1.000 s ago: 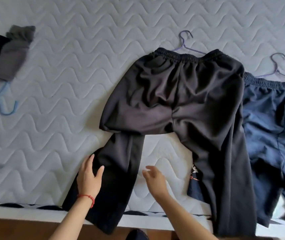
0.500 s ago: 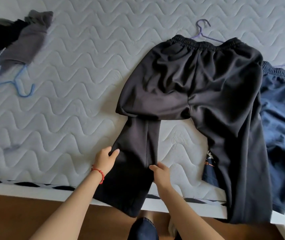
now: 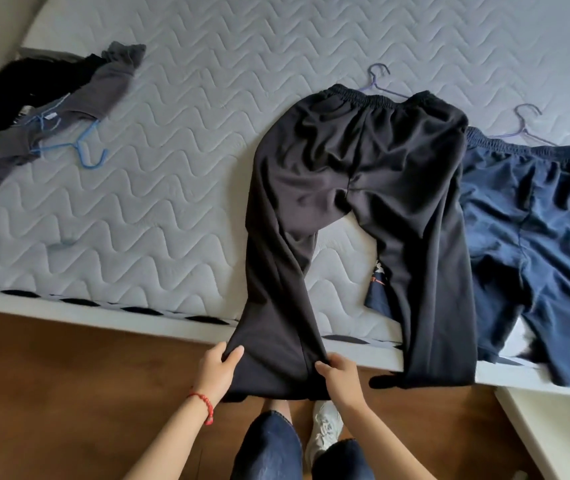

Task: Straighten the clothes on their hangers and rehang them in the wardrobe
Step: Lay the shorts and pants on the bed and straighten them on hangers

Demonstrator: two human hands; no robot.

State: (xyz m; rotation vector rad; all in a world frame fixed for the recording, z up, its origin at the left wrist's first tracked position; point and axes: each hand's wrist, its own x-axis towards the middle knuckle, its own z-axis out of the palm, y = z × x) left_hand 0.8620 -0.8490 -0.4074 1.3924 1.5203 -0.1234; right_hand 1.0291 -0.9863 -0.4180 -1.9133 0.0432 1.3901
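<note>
The black trousers (image 3: 363,188) lie flat on the bed (image 3: 172,98), waistband away from the person, on a purple wire hanger (image 3: 380,81) whose hook shows just beyond the waistband. Their long axis runs from waistband to hems, toward the person, with both hems hanging over the bed's near edge.

The left hand (image 3: 216,372) is closed on the outer edge of the trousers' left leg near its hem, thumb on top. The right hand (image 3: 340,374) pinches the inner edge of the same leg, fingers curled under the cloth. Judged from the taut, smooth run of that leg, the two-sided grip is there to pull it straight and flat. The other leg lies untouched, to the right of the held one.

Right of the black trousers, and partly under them, lie navy shorts (image 3: 536,220) on a second wire hanger (image 3: 525,123). Well to the left of the trousers is a heap of grey and black garments (image 3: 34,109) with a blue plastic hanger (image 3: 82,150).
</note>
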